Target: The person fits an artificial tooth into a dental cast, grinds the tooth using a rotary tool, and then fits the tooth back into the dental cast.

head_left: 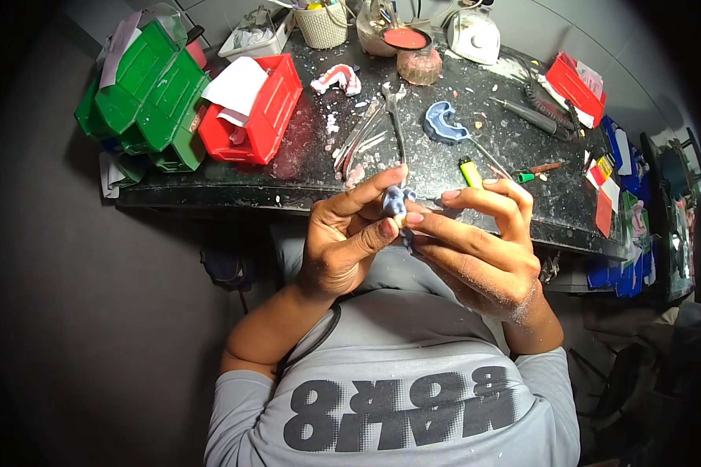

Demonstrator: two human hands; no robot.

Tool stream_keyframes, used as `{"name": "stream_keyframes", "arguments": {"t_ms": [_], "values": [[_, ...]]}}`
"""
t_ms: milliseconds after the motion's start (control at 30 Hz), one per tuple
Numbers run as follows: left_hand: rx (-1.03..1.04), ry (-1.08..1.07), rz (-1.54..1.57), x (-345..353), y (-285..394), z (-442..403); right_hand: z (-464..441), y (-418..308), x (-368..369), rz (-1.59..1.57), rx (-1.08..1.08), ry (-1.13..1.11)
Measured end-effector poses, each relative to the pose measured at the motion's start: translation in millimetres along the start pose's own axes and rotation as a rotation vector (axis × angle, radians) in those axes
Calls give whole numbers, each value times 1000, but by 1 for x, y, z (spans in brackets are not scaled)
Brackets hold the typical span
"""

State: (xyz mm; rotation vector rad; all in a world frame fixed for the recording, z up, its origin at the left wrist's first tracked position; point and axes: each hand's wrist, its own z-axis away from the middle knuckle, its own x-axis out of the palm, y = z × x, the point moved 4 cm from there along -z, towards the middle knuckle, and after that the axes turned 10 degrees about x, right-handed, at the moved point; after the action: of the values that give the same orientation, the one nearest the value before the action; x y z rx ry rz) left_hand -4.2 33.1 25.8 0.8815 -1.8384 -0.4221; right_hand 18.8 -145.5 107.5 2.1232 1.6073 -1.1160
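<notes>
Close in front of my chest, my left hand (343, 233) pinches a small blue-grey dental model piece (395, 201) between thumb and forefinger. My right hand (487, 245) meets it from the other side, thumb and fingertips closed at its lower part, while its other fingers are bent above. A tiny cream-coloured tooth-like bit (400, 221) shows between the fingertips. The fingers hide much of the piece. Pale dust covers the right wrist. Beyond the hands, a blue dental arch model (442, 123) lies on the dark workbench (288, 183).
Red bins (276, 101) and green bins (152, 86) stand at the left. A pink-and-white denture model (337, 79), metal tools (395, 117), a yellow-green lighter (470, 171) and a corded handpiece (530, 117) lie on the bench. A dust mask (475, 36) sits at the back.
</notes>
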Motion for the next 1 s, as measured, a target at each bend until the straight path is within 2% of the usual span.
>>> {"name": "stream_keyframes", "arguments": {"t_ms": [1000], "values": [[26, -12, 33, 0, -1, 0, 2, 2, 1, -9, 12, 7]]}}
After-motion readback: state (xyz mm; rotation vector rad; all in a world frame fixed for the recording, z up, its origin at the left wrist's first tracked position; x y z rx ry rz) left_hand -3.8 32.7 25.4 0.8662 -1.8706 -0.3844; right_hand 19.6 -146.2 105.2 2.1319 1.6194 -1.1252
